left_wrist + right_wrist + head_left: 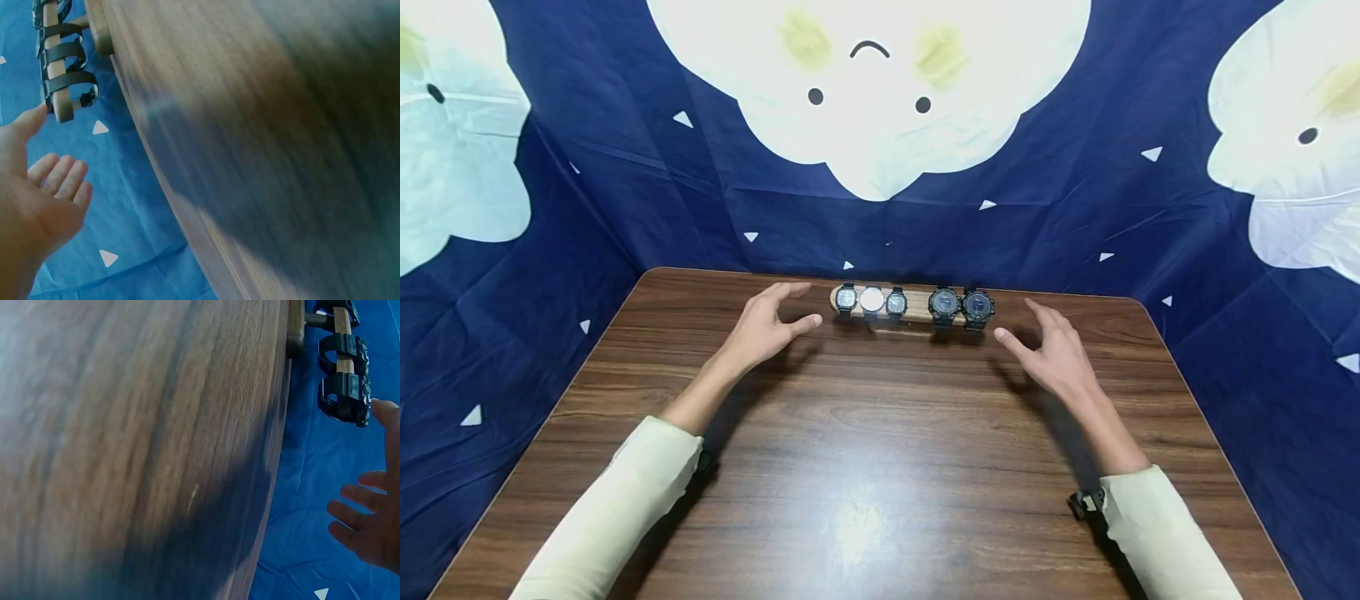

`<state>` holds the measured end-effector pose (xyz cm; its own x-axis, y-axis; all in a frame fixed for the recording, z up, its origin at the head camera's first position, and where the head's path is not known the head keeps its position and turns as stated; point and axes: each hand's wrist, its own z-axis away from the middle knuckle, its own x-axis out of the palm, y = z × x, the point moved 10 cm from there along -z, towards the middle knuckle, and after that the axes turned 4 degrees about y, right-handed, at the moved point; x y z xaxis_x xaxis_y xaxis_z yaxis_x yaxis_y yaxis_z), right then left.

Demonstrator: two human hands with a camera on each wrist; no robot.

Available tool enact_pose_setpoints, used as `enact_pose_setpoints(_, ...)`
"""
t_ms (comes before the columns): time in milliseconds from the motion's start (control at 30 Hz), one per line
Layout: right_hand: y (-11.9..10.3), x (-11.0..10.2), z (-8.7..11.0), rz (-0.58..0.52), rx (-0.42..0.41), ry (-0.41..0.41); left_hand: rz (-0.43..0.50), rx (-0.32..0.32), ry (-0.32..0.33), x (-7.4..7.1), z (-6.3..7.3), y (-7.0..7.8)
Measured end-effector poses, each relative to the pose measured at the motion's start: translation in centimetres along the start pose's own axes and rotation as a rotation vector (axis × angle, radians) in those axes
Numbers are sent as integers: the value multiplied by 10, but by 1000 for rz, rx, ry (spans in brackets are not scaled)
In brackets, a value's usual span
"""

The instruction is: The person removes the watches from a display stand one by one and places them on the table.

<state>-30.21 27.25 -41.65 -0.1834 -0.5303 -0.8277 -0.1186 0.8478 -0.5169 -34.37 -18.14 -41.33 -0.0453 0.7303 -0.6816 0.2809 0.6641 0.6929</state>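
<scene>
A wooden watch stand [917, 307] stands near the table's back edge, its bar carrying several wristwatches. Three smaller watches sit on its left part, among them one with a pale round dial [872, 299]; two chunky black watches, one of them the outermost watch [977, 306], sit on the right. My left hand [765, 323] is just left of the bar's left end, thumb and fingers spread and holding nothing. On the other side, my right hand [1054, 350] is spread beside the right end, also holding nothing. In the left wrist view, the straps loop round the bar [62, 103].
The brown wooden table [880, 433] stretches in front of the stand. Behind and at both sides hangs a dark blue cloth [880, 233] with white cloud faces and small triangles. A dark strap piece [1086, 502] shows by my right sleeve.
</scene>
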Motion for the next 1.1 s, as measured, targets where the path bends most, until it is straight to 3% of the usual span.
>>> enact_pose_setpoints(367, -5, 7, -5, -43, 6, -4, 40, 28, 13, 8, -8, 3)
enact_pose_setpoints(1100, -16, 10, -14, -158, -51, 81, 116, 35, -16, 26, -20, 0)
